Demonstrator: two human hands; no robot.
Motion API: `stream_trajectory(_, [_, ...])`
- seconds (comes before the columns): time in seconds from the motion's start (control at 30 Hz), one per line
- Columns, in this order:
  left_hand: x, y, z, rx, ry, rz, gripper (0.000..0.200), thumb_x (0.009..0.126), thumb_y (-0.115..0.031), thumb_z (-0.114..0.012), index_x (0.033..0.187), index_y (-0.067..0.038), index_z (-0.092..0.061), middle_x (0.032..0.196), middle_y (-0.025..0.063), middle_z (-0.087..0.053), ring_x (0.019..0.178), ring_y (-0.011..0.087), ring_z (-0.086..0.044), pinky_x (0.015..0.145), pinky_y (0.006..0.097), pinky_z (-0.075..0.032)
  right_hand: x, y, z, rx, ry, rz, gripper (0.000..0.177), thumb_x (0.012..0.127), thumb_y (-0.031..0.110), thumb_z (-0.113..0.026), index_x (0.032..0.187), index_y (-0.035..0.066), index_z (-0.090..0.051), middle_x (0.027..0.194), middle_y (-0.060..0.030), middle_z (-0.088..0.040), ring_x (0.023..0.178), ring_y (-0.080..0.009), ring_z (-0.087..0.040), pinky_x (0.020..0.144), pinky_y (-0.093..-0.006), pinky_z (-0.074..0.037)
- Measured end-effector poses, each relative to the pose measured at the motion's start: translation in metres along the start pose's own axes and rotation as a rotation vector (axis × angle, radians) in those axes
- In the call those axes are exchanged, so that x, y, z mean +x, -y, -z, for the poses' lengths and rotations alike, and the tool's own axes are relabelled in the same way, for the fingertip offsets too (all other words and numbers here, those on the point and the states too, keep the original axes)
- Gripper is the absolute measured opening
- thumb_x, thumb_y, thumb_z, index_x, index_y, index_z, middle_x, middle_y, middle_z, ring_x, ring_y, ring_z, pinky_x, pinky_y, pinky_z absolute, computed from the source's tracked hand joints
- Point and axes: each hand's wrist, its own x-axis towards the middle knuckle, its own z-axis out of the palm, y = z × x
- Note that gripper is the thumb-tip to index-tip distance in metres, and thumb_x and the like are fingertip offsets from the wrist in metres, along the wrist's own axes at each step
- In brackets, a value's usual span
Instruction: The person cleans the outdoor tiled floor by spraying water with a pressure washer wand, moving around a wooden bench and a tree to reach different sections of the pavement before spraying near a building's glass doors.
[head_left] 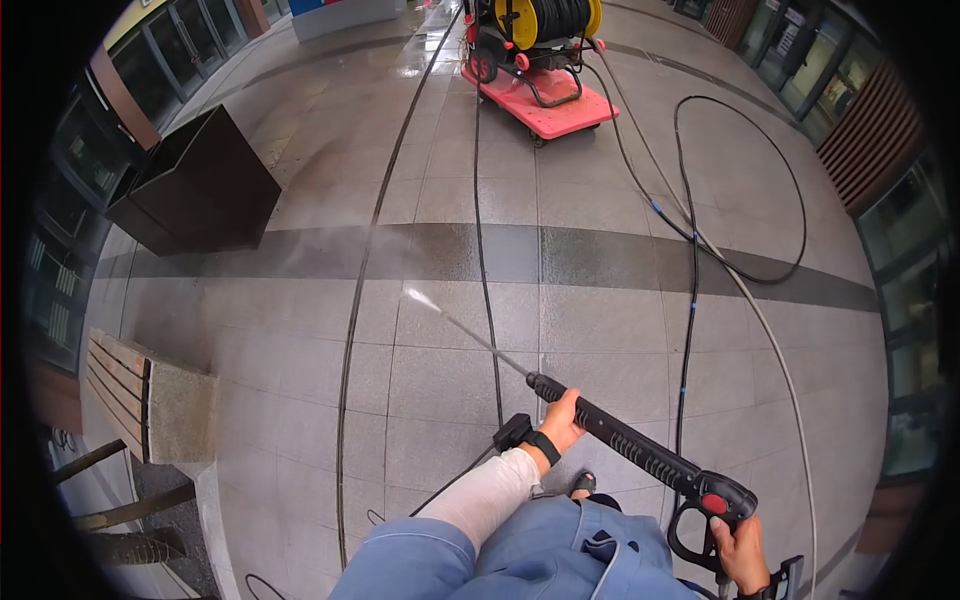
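Note:
A black pressure washer gun (pixel 640 442) slants across the front of my body, its thin metal lance pointing forward and left. White spray (pixel 422 298) leaves the lance tip and spreads as mist toward the left. My left hand (pixel 562 422) is closed around the front end of the black grip. At the rear, my right hand (pixel 740 553) is wrapped round the handle by the trigger guard, just below a red button. A dark band sits on my left wrist, with a black box-shaped device beside it.
A red platform cart (pixel 575 115) carries a machine and a yellow hose reel (pixel 520 22) ahead. Hoses run along the wet paving, with a black loop (pixel 802 215) at right. A dark planter box (pixel 215 195) and a slatted bench (pixel 120 385) stand at left. Glass storefronts line both sides.

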Motion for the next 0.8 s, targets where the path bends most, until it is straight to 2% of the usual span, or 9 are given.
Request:
stream_trajectory(0.03, [0.008, -0.003, -0.037, 0.092, 0.098, 0.001, 0.022, 0.080, -0.017, -0.053, 0.090, -0.001, -0.043, 0.080, 0.0083, -0.050, 0.069, 0.0227, -0.055, 0.062, 0.0459, -0.050, -0.006, 0.014, 0.007, 0.105, -0.026, -0.246, 0.021, 0.078, 0.010, -0.059, 0.096, 0.000, -0.054, 0.077, -0.0089, -0.056, 0.059, -0.0104, -0.051, 0.050, -0.0249, -0.041])
stream_trajectory(0.07, [0.017, -0.002, -0.074, 0.166, 0.130, 0.010, 0.023, 0.080, -0.018, -0.054, 0.090, -0.001, -0.043, 0.079, 0.0076, -0.049, 0.067, 0.0224, -0.055, 0.061, 0.0459, -0.050, -0.004, 0.014, 0.015, 0.101, -0.016, -0.355, 0.025, 0.083, 0.025, -0.055, 0.088, 0.000, -0.058, 0.059, -0.0036, -0.053, 0.051, -0.0121, -0.049, 0.046, -0.0271, -0.038])
stream_trajectory(0.17, [0.049, 0.005, -0.165, 0.307, 0.296, 0.056, 0.028, 0.080, -0.024, -0.058, 0.092, -0.003, -0.044, 0.079, 0.0059, -0.051, 0.066, 0.0213, -0.055, 0.059, 0.0454, -0.050, 0.011, -0.014, 0.001, 0.162, -0.321, -0.286, 0.025, 0.088, 0.023, -0.047, 0.095, 0.001, -0.056, 0.056, -0.0008, -0.049, 0.049, -0.0080, -0.044, 0.043, -0.0231, -0.035])
stream_trajectory(0.23, [0.060, -0.004, -0.216, 0.440, 0.276, 0.025, 0.029, 0.080, -0.025, -0.059, 0.092, -0.003, -0.044, 0.077, 0.0056, -0.051, 0.064, 0.0208, -0.055, 0.058, 0.0444, -0.050, 0.029, -0.024, -0.009, 0.287, -0.340, -0.460, 0.025, 0.089, 0.022, -0.045, 0.098, 0.001, -0.056, 0.055, -0.0001, -0.046, 0.048, -0.0067, -0.040, 0.042, -0.0219, -0.032])
stream_trajectory(0.3, [0.092, -0.015, -0.246, 0.517, 0.339, 0.016, 0.031, 0.080, -0.027, -0.059, 0.093, -0.003, -0.044, 0.079, 0.0058, -0.051, 0.065, 0.0205, -0.055, 0.059, 0.0432, -0.050, 0.055, -0.050, -0.025, 0.324, -0.395, -0.428, 0.023, 0.089, 0.018, -0.044, 0.103, 0.001, -0.052, 0.059, 0.0007, -0.045, 0.047, -0.0066, -0.038, 0.042, -0.0219, -0.031])
stream_trajectory(0.37, [0.110, -0.031, -0.265, 0.550, 0.326, -0.015, 0.030, 0.081, -0.026, -0.057, 0.095, -0.002, -0.044, 0.080, 0.0061, -0.052, 0.066, 0.0200, -0.055, 0.058, 0.0411, -0.050, 0.093, -0.058, -0.031, 0.247, -0.494, -0.258, 0.023, 0.089, 0.018, -0.044, 0.103, 0.001, -0.051, 0.059, 0.0007, -0.045, 0.047, -0.0063, -0.038, 0.042, -0.0216, -0.031])
stream_trajectory(0.5, [0.132, -0.072, -0.288, 0.549, 0.120, -0.081, 0.030, 0.083, -0.023, -0.055, 0.098, -0.001, -0.042, 0.086, 0.0076, -0.051, 0.072, 0.0204, -0.055, 0.059, 0.0411, -0.050, 0.157, -0.061, 0.002, 0.484, -0.265, -0.455, 0.022, 0.088, 0.020, -0.047, 0.095, 0.000, -0.053, 0.054, 0.0007, -0.047, 0.045, -0.0057, -0.040, 0.041, -0.0207, -0.031])
stream_trajectory(0.6, [0.129, -0.102, -0.286, 0.533, 0.027, -0.054, 0.026, 0.087, -0.026, -0.048, 0.097, -0.003, -0.042, 0.086, 0.0075, -0.051, 0.074, 0.0212, -0.056, 0.065, 0.0431, -0.050, 0.194, -0.068, 0.009, 0.607, -0.258, -0.368, 0.025, 0.088, 0.022, -0.048, 0.095, -0.001, -0.054, 0.052, 0.0009, -0.047, 0.044, -0.0057, -0.040, 0.040, -0.0206, -0.031])
stream_trajectory(0.8, [0.156, -0.132, -0.301, 0.581, 0.065, -0.027, 0.034, 0.085, -0.025, -0.052, 0.105, 0.000, -0.038, 0.093, 0.0092, -0.051, 0.078, 0.0213, -0.055, 0.065, 0.0437, -0.050, 0.221, -0.045, -0.019, 0.637, -0.319, -0.454, 0.028, 0.088, 0.021, -0.047, 0.107, 0.000, -0.051, 0.054, 0.0007, -0.047, 0.045, -0.0060, -0.041, 0.041, -0.0204, -0.032])
